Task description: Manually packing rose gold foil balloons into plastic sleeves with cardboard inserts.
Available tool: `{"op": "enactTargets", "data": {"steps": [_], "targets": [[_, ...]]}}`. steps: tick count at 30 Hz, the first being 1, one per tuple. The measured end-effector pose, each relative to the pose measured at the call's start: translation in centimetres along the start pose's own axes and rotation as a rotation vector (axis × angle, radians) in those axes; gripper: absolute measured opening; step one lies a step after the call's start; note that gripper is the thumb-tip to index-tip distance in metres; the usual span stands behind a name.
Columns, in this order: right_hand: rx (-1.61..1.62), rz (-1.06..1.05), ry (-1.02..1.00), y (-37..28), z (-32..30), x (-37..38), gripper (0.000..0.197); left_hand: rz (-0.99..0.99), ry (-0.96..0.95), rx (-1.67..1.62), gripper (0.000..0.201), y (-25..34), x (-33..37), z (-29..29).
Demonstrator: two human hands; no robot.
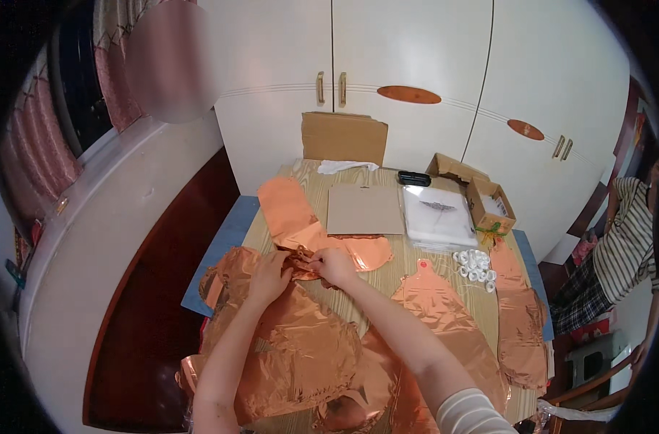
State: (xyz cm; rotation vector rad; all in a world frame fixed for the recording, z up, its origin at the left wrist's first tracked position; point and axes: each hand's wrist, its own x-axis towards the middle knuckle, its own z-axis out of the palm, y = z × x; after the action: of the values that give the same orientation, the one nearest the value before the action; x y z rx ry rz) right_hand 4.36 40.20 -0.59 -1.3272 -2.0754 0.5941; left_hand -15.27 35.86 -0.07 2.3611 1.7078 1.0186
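A large, crinkled copper-coloured foil balloon spreads over the near left of the table, its upper end bunched between my hands. My left hand has its fingers curled on the gathered foil. Close beside it on the right, my right hand pinches the same bunched foil; the exact fingertip grip is partly hidden. Just beyond my hands lies a flat, L-shaped foil balloon. Another flat foil balloon with a tab and red dot extends under my right forearm.
At the right edge lies another foil balloon, near several small white rings. Farther back are a cardboard sheet, a clear plastic pack, an open cardboard box and a black case. A person in stripes stands at right.
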Motion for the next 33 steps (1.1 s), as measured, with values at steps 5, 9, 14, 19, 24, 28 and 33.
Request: {"op": "enactTargets", "data": {"steps": [5, 9, 14, 19, 24, 28, 33], "targets": [[0.181, 0.136, -0.036, -0.8, -0.6, 0.2, 0.018, 0.057, 0.073, 0.014, 0.026, -0.4, -0.2, 0.2], [0.221, 0.124, 0.008, -0.8, -1.0, 0.4, 0.02, -0.032, 0.008, 0.026, 0.023, 0.7, 0.1, -0.9], [0.127, -0.057, 0.177, 1.1, -0.2, 1.2, 0.021, 0.049, -0.074, 0.071, 0.022, -1.0, 0.8, 1.3], [-0.036, -0.178, 0.176, -1.4, -2.4, 1.6, 0.015, 0.01, -0.2, 0.145, 0.044, -2.0, 4.8, 3.7], [-0.066, -0.194, 0.221, -3.0, -6.4, 2.3, 0.016, -0.079, -0.36, 0.381, 0.082, -4.0, 8.0, 6.9], [0.003, -0.093, 0.397, -3.2, -11.4, 2.6, 0.018, -0.205, -0.506, 0.316, 0.095, -1.6, 8.7, 5.0], [0.07, -0.168, 0.675, -3.4, -21.3, 3.0, 0.013, -0.163, -0.466, 0.391, 0.093, -2.8, 8.8, 6.0]]}}
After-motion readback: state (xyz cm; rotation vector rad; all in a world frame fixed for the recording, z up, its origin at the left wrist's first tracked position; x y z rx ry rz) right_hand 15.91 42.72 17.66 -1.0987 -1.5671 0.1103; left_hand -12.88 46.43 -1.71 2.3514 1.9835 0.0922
